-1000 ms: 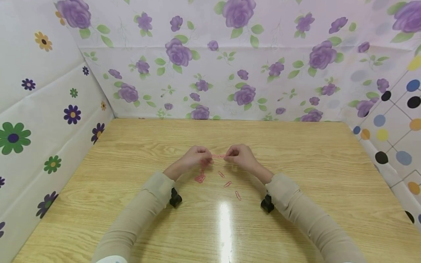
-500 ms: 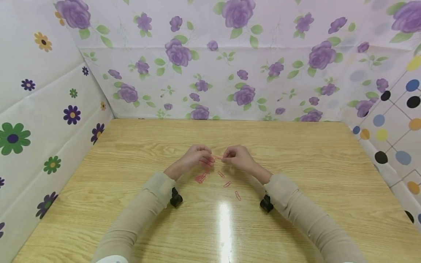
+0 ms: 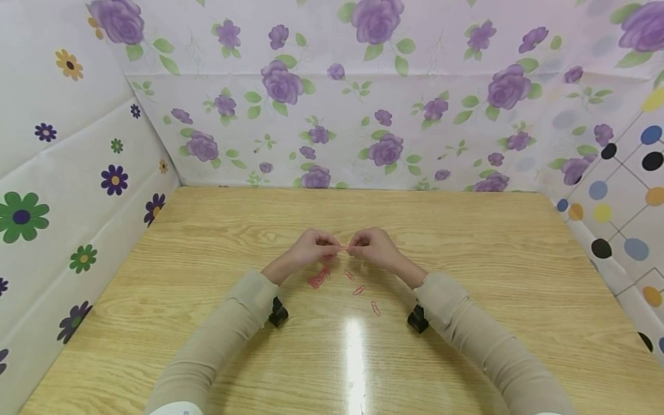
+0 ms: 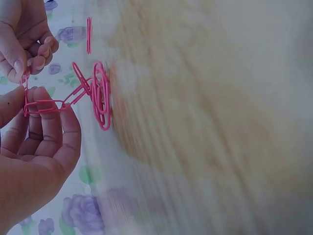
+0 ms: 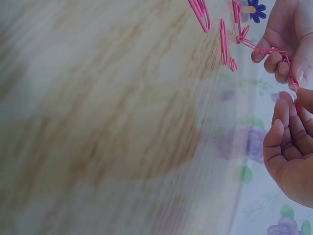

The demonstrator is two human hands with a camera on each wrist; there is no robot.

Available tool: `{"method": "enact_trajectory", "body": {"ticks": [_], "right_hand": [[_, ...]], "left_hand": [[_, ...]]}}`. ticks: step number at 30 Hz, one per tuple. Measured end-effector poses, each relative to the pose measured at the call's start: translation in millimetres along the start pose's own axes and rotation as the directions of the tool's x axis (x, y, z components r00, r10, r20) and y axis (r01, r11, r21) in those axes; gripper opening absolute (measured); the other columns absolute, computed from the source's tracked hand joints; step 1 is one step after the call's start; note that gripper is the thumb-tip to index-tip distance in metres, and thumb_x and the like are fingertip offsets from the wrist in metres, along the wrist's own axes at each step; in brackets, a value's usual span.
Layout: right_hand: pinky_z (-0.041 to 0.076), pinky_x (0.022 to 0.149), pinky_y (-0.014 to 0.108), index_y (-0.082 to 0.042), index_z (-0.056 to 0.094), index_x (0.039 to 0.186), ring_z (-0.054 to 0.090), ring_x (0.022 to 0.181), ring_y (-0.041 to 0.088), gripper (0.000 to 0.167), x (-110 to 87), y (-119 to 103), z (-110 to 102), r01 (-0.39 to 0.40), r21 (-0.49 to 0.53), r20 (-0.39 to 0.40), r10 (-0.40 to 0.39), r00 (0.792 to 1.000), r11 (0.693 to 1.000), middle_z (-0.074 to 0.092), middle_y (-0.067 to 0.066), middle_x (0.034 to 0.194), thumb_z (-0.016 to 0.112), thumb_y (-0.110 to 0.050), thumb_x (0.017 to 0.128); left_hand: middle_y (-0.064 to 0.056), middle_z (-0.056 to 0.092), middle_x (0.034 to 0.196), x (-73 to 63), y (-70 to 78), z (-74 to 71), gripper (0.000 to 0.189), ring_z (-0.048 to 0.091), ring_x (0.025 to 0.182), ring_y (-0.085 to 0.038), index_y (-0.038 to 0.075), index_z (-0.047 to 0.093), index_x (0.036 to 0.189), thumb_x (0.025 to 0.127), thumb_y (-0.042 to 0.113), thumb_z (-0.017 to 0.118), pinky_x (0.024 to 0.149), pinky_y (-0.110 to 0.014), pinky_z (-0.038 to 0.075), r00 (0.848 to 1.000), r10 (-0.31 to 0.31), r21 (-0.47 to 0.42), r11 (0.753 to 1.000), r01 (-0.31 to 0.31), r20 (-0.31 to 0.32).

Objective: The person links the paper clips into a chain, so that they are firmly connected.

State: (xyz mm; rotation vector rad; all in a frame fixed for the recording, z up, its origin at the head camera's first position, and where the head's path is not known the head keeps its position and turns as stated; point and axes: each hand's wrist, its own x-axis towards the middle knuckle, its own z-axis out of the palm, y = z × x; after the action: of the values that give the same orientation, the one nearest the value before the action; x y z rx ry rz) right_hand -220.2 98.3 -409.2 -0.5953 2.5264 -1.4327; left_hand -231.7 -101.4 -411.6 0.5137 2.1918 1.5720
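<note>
A chain of pink paper clips [image 4: 45, 105] runs from my left hand [image 3: 311, 248] down to a small heap of linked clips [image 3: 317, 280] on the table. Between thumb and index finger my left hand [image 4: 44, 142] pinches a clip at the chain's upper end. My right hand [image 3: 374, 248] pinches the paper clip [image 5: 294, 82] at that same end, its fingertips almost meeting the left ones. Its other fingers are loosely bent, seen in the right wrist view. The part of the clip under the fingertips is hidden.
Three loose pink paper clips, a far one [image 3: 350, 275], a middle one [image 3: 359, 290] and a near one [image 3: 376, 308], lie on the wooden table [image 3: 467, 242] in front of the hands. Flower-patterned sheets [image 3: 332, 115] stand behind and beside the table.
My right hand has come left toward the left hand, narrowing the gap between them. The left fingers have closed in on the clip, and the chain's lower part has settled more onto the heap.
</note>
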Motion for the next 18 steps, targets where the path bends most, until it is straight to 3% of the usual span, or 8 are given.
{"method": "enact_trajectory", "body": {"ticks": [4, 7, 13, 18], "right_hand": [[0.041, 0.052, 0.025, -0.001, 0.066, 0.082, 0.056, 0.063, 0.024, 0.007, 0.2, 1.9, 0.0, 0.002, 0.007, 0.019, -0.002, 1.000, 1.000, 0.064, 0.017, 0.077, 0.063, -0.007, 0.085], [0.044, 0.058, 0.025, 0.000, 0.067, 0.086, 0.058, 0.068, 0.021, 0.007, 0.3, 4.7, -0.4, -0.015, -0.015, 0.041, 0.016, 0.999, 1.000, 0.065, 0.012, 0.077, 0.065, -0.005, 0.083], [0.043, 0.059, 0.025, 0.000, 0.069, 0.093, 0.053, 0.067, 0.012, 0.013, -0.3, 9.9, -1.2, -0.014, -0.075, 0.140, 0.025, 0.990, 0.997, 0.064, 0.005, 0.079, 0.065, -0.002, 0.081], [0.041, 0.055, 0.023, 0.000, 0.069, 0.093, 0.048, 0.062, 0.010, 0.017, -1.0, 11.6, 1.1, 0.052, -0.106, 0.259, -0.023, 0.966, 0.993, 0.059, 0.002, 0.073, 0.069, 0.001, 0.076]], "left_hand": [[-0.032, 0.057, 0.086, -2.6, 1.2, -1.9, 0.023, 0.055, 0.071, -0.040, -0.013, 0.061, 0.098, 0.090, 0.009, 0.056, 0.068, -0.049, 0.049, 1.000, 0.029, 0.022, 0.999, -0.029, -0.006], [-0.031, 0.058, 0.087, -4.0, -0.1, -5.0, 0.023, 0.055, 0.075, -0.041, -0.012, 0.061, 0.099, 0.091, 0.009, 0.056, 0.068, -0.047, 0.049, 0.999, 0.038, 0.038, 0.999, -0.037, -0.020], [-0.029, 0.058, 0.090, -4.3, -5.8, -12.6, 0.025, 0.057, 0.073, -0.028, -0.012, 0.059, 0.102, 0.090, 0.011, 0.058, 0.072, -0.046, 0.049, 0.999, -0.012, -0.024, 1.000, 0.011, -0.043], [-0.029, 0.058, 0.092, -6.9, -5.2, -16.5, 0.028, 0.059, 0.081, -0.036, -0.012, 0.058, 0.104, 0.090, 0.012, 0.058, 0.076, -0.047, 0.049, 0.998, -0.049, -0.053, 0.998, 0.047, -0.034]]}}
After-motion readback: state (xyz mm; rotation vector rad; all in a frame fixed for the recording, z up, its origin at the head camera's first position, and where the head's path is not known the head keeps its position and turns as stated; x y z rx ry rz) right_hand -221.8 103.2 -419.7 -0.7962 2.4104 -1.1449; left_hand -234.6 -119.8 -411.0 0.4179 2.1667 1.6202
